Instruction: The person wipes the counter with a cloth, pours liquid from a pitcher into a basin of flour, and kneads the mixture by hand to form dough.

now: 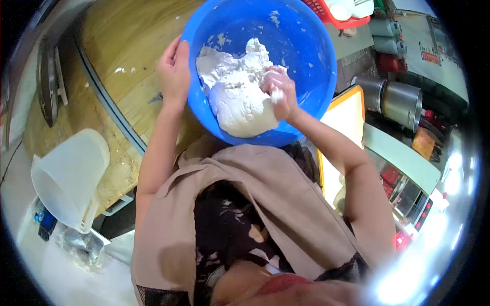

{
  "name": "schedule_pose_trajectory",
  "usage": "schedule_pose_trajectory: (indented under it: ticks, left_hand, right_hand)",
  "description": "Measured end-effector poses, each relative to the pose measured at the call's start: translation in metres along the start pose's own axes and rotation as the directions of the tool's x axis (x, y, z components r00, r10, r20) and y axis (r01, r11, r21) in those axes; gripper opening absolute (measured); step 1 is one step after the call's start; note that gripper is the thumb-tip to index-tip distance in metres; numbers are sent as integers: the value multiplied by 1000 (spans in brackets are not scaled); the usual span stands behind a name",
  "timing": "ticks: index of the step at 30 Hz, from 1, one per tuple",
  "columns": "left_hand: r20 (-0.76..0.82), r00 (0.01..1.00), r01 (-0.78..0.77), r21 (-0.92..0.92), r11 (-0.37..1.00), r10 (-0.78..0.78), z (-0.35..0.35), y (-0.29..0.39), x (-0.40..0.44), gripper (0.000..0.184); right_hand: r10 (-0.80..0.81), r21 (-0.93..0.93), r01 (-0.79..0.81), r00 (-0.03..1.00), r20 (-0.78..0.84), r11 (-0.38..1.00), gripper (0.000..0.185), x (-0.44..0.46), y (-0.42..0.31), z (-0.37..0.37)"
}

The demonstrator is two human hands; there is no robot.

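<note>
A large blue basin (311, 51) stands at the front of the wooden table, close against my apron. Inside it lies a big lump of white dough (242, 104), smooth on the near side and ragged on the far side. My left hand (176, 69) grips the basin's left rim, with the fingers on the outside. My right hand (279, 92) is down in the basin at the dough's right edge. Its fingers are curled into the dough and smeared white. Bits of dough cling to the basin's inner wall.
A translucent plastic pitcher (71, 173) stands on the left of the wooden table (127, 35). Beyond it lies a dark blade-like tool (48, 84). An orange-edged tray (344, 112) is right of the basin. Metal pots (402, 104) and a red basket (326, 15) are farther off.
</note>
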State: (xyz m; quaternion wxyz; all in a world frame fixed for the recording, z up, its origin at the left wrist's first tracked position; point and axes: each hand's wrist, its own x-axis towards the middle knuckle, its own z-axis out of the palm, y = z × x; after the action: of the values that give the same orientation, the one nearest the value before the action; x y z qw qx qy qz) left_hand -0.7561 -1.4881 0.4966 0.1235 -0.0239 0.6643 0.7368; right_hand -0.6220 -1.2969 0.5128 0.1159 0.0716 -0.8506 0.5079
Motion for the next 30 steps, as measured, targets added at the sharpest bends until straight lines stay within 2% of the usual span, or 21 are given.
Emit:
schedule_pose_trajectory:
  ticks: [2,3,4,6,7,8,9,10,12,13,14,15,16,17,18,20,22,23,25,28,30]
  left_hand:
    - [4,1000,19,38,999,-19,4,0,6,36]
    - [3,1000,19,36,999,-20,8,3,15,36]
    - [77,997,-4,131,991,-6,9,7,27,36]
    - [154,988,-57,222,973,23,13,13,51,36]
    - [234,967,-172,302,938,102,17,14,65,36]
    - [315,933,-290,366,884,175,21,15,74,36]
    - [314,930,-304,358,883,193,23,16,79,36]
    - [328,915,-364,424,829,234,24,16,81,36]
    - [338,894,-433,488,758,292,18,16,77,35]
    - [288,934,-328,451,830,212,8,13,65,36]
    - [243,963,-209,407,889,115,-1,6,49,37]
    - [133,991,-74,341,937,30,-6,-3,28,37]
    - [28,997,61,260,964,-71,-10,-9,8,37]
    - [21,996,76,267,961,-84,-12,-9,-6,37]
    - [-22,998,55,236,970,-51,-11,-8,-19,37]
    - [-97,995,33,197,980,-14,-5,-8,-23,37]
    - [-113,983,-113,235,965,143,1,-7,-20,37]
    - [-131,982,-104,239,966,138,3,-2,-19,37]
    - [-115,993,16,273,962,17,3,9,-23,38]
    - [-163,984,-33,266,964,78,3,-3,-20,37]
    - [-145,984,-62,258,964,102,2,-4,-18,37]
  right_hand:
    - [-112,-225,113,994,16,968,17,13,27,12]
    - [-110,-301,92,993,-43,949,16,21,41,21]
    - [-154,-333,127,986,-56,934,16,30,50,25]
    - [-116,-427,30,978,-176,904,14,40,68,38]
    - [-128,-431,38,975,-182,902,14,43,72,45]
    - [-99,-478,-43,958,-269,877,15,45,74,50]
    - [-77,-515,-126,932,-355,848,16,46,72,52]
    - [-90,-520,-118,930,-357,846,16,47,57,49]
    - [440,-191,-505,847,-298,842,17,56,33,38]
    - [422,66,-427,840,-340,902,17,50,43,25]
    - [329,8,-363,835,-441,932,15,51,38,1]
    - [371,18,-435,746,-553,900,17,56,39,-16]
    - [433,18,-515,701,-567,857,23,54,70,-37]
    - [742,261,-715,518,-425,648,30,53,110,-51]
    - [944,550,-767,272,-188,331,37,60,127,-52]
    - [950,539,-824,286,127,176,40,81,160,-38]
    - [918,367,-915,281,279,168,37,120,162,-10]
    - [893,127,-935,354,277,331,35,138,171,11]
    - [853,-119,-873,419,312,473,33,156,159,40]
    - [806,-89,-845,464,368,527,28,158,91,51]
    - [560,-113,-599,643,523,793,27,154,76,59]
